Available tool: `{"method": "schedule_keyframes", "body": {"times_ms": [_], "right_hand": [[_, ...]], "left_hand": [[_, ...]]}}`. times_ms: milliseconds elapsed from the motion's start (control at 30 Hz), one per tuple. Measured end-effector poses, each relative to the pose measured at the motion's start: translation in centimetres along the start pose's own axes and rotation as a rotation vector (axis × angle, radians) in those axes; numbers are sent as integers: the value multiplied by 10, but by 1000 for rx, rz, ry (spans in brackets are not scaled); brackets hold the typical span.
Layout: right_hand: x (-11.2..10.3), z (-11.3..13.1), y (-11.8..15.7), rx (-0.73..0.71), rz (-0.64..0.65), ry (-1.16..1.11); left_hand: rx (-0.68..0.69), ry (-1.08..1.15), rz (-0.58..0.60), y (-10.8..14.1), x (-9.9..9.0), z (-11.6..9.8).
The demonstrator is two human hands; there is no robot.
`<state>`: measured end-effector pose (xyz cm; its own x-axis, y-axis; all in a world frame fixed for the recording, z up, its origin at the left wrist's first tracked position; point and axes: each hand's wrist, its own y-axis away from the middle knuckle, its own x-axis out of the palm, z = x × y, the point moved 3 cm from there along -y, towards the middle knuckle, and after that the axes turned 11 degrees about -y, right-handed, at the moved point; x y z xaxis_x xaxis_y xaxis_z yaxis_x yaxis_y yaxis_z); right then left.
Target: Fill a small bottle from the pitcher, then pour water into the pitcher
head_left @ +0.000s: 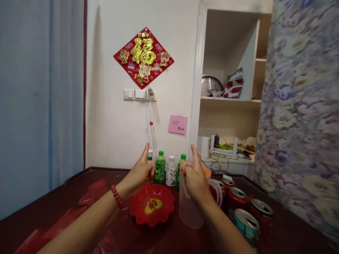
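Head view: my right hand point(194, 176) wraps upright clear jug point(189, 208), thumb raised. My left hand point(141, 171) loosely curled, holding nothing, thumb up, nearer green bottle point(160, 168) just beyond. Red bowl point(152, 204) lies below, between hands.

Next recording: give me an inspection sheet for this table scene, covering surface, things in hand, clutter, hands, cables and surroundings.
Surface: dark red table, glossy, with lighter red patches.
Things in hand: translucent plastic jug under the right hand; row of small bottles at the wall, the leftmost at the left hand.
Clutter: red scalloped dish; opened cans to the right.
Hands: left hand thumb up, touching a bottle, grip not clear; right hand on the jug's top, thumb raised.
Cables: white cable hanging from the wall socket; wires near the router.
Surroundings: red wall decoration, pink note, shelves, floral curtain.
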<state>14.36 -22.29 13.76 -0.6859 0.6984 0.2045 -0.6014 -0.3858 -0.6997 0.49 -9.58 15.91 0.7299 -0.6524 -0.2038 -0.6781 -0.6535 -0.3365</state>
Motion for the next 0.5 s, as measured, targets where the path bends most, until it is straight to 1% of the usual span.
{"method": "schedule_keyframes", "body": {"times_ms": [67, 133, 200, 267, 300, 367, 433, 500], "right_hand": [[-17, 11, 5, 13, -45, -41], [-40, 21, 8, -32, -156, -86], [-66, 25, 8, -113, -315, -19], [-88, 19, 7, -142, -427, 131], [-97, 13, 5, -124, -445, 200], [-109, -2, 2, -72, -426, 284], [-117, -16, 0, -30, -383, 330], [-121, -25, 1, 6, -338, 365]], "left_hand": [[-7, 18, -20, 4, -2, 2], [5, 39, -67, 9, -5, 3], [35, 72, -133, 13, -8, 3], [63, 118, -195, 16, -10, 6], [65, 137, -224, 17, -11, 8], [41, 160, -271, 18, -11, 13], [-2, 158, -295, 18, -10, 18], [-32, 149, -288, 17, -10, 22]]}}
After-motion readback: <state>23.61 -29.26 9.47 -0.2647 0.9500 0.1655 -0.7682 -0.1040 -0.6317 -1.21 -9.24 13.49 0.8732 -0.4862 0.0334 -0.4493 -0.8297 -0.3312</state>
